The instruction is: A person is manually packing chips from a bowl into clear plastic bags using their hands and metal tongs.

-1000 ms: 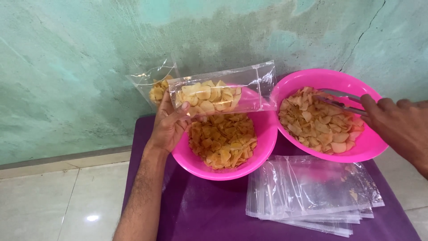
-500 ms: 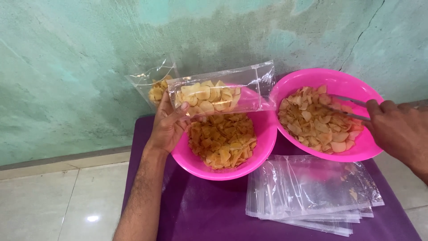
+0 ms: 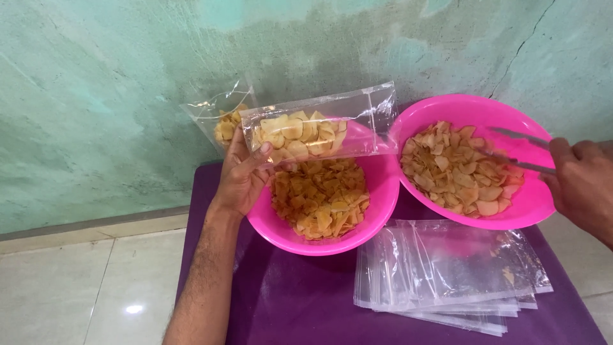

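Since the earlier frames the right hand (image 3: 584,185) has been drawn back toward the right edge, and the metal tongs (image 3: 520,152) have been pulled outward across the chips with it. The left hand (image 3: 246,176) has barely shifted; the bag is raised slightly.

Right fingers are curled around the tong handles. The two arms are seen apart at the tips, nothing gripped between them. The tips are held low over the pale chips (image 3: 460,169) in the right pink bowl (image 3: 469,105), which is tilted toward the other bowl.

The clear bag (image 3: 319,131) is pinched at its closed end by the left hand, thumb (image 3: 258,158) in front, fingers hidden behind. It is held sideways above the left pink bowl (image 3: 319,243), partly filled with pale chips, mouth facing the right bowl. Darker chips (image 3: 319,195) lie in the bowl beneath.

To do this step well, judged from the frame: the tongs should be closed gently on a small cluster so the chips are not cracked, and the bag mouth should be kept open and close to the bowl rim so drops are caught.

Further out, a stack of empty clear bags (image 3: 447,271) lies on the purple tabletop (image 3: 287,306), just in front of both bowls. A second part-filled bag (image 3: 220,118) is leaned on the green wall (image 3: 96,96) behind the left hand.
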